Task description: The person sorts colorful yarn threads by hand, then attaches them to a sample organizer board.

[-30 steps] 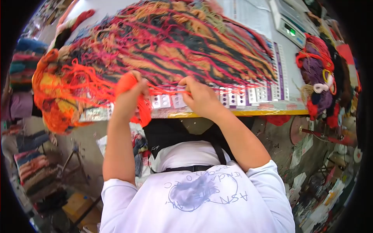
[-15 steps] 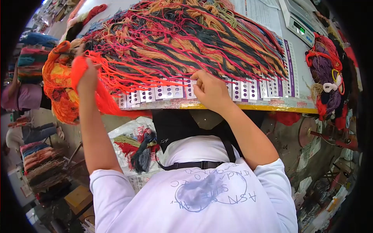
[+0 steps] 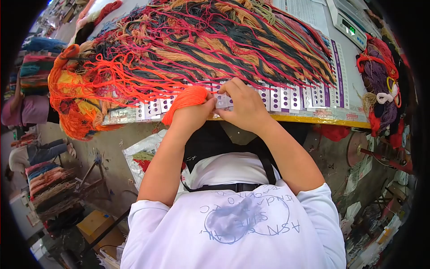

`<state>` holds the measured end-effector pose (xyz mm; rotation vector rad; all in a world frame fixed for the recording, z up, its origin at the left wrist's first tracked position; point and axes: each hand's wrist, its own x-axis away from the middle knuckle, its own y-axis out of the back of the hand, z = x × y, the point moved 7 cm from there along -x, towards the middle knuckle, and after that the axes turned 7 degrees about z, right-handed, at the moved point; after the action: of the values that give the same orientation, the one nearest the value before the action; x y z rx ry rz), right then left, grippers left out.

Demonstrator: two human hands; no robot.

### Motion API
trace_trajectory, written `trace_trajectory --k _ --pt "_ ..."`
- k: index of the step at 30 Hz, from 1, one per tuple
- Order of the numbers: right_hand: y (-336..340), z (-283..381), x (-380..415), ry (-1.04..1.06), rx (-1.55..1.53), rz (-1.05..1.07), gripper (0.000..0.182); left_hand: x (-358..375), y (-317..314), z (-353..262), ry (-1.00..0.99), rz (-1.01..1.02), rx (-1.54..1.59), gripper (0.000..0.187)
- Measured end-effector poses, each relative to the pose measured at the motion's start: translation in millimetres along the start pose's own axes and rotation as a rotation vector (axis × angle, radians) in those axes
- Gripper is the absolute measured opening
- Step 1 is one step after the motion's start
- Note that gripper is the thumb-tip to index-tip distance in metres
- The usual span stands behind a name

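Observation:
My left hand [image 3: 192, 114] is closed on a bright orange skein of thread [image 3: 190, 99], which drapes over its back. Its fingertips meet the left side of a white punched card [image 3: 224, 101] at the table's front edge. Curled around the same card from the right is my right hand [image 3: 244, 106], thumb low and forefinger high; the exact contact is partly hidden. Orange strands [image 3: 134, 89] run from the cards toward the left, over the pile. More punched cards [image 3: 293, 97] lie in an overlapping row, with pink, black and tan threads [image 3: 215, 49] spread behind them.
A digital scale [image 3: 347, 24] stands at the back right beside printed sheets [image 3: 298, 15]. Purple and red yarn bundles [image 3: 378, 74] hang at the right corner, orange and yellow skeins [image 3: 74, 98] at the left. A plastic bag [image 3: 134, 154] lies below the table.
My left hand has swung from the far left to the middle, bringing the orange skein beside my right hand. The orange strands now lie slack on the pile. My right hand stays at the card.

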<state>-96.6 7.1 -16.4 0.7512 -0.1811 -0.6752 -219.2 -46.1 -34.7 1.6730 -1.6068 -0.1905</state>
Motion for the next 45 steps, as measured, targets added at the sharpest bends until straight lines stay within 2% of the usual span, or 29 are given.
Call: trace_trajectory --k 1,3,4,7,11,13,17,19,21,23,25,26,29,30,32,35,39,41,43,44,45 --pt "0 -1 0 -0.002 -0.005 -0.003 0.042 0 0 4 0.001 0.003 -0.006 0.017" --pt "0 0 1 0.027 0.016 -0.019 0.042 2 12 3 -0.178 -0.163 -0.030 0.019" --pt "0 0 0 0.026 0.011 -0.025 0.042 -1 12 14 -0.134 -0.113 0.111 0.017" --pt "-3 0 1 0.018 0.042 -0.025 0.043 4 20 17 -0.054 -0.125 0.270 0.020" --pt "0 1 0 -0.035 -0.008 -0.034 0.040 6 15 15 -0.046 -0.078 0.319 0.018" --pt "-3 1 1 -0.063 -0.057 -0.050 0.038 9 7 17 0.054 -0.035 0.701 0.015" --pt "-10 4 0 -0.065 -0.039 -0.160 0.019 10 -3 26 0.149 0.091 0.851 0.011" --pt "-11 5 0 -0.070 -0.004 -0.193 0.014 9 5 22 -0.009 -0.028 0.731 0.011" --pt "-10 3 0 -0.067 -0.016 -0.190 0.010 7 28 20 -0.096 -0.235 0.420 0.012" --pt "-9 3 0 -0.072 -0.033 -0.180 0.009 5 33 23 -0.084 -0.267 0.444 0.014" --pt "-10 1 1 -0.080 -0.046 -0.176 0.008 -1 30 12 -0.222 -0.227 0.036 0.016" --pt "-10 0 0 -0.078 -0.061 -0.175 0.009 1 30 -2 -0.430 -0.291 -0.084 0.011" --pt "-9 0 0 -0.094 -0.078 -0.160 0.012 1 29 -5 -0.505 -0.323 -0.211 0.011" --pt "-9 0 0 -0.108 -0.080 -0.145 0.015 1 28 -4 -0.506 -0.322 -0.209 0.011" --pt "-8 1 0 -0.105 -0.061 -0.133 0.018 -4 29 11 -0.304 -0.287 -0.038 0.008" --pt "-9 1 -1 -0.097 -0.028 -0.107 0.022 4 50 -1 -0.384 -0.393 -0.185 0.005" --pt "-10 0 -1 -0.108 -0.018 -0.073 0.025 5 82 9 -0.375 -0.537 -0.227 0.005" --pt "-10 1 -2 -0.110 -0.007 -0.070 0.025 2 86 15 -0.319 -0.528 -0.175 0.005" --pt "-10 1 -2 -0.113 0.003 -0.070 0.025 -1 89 18 -0.413 -0.569 -0.245 0.007" --pt "-10 0 -2 -0.107 0.001 -0.071 0.025 -1 91 18 -0.415 -0.569 -0.246 0.007" --pt "-10 1 -2 -0.101 0.000 -0.070 0.026 -1 97 25 -0.369 -0.592 -0.072 0.010"
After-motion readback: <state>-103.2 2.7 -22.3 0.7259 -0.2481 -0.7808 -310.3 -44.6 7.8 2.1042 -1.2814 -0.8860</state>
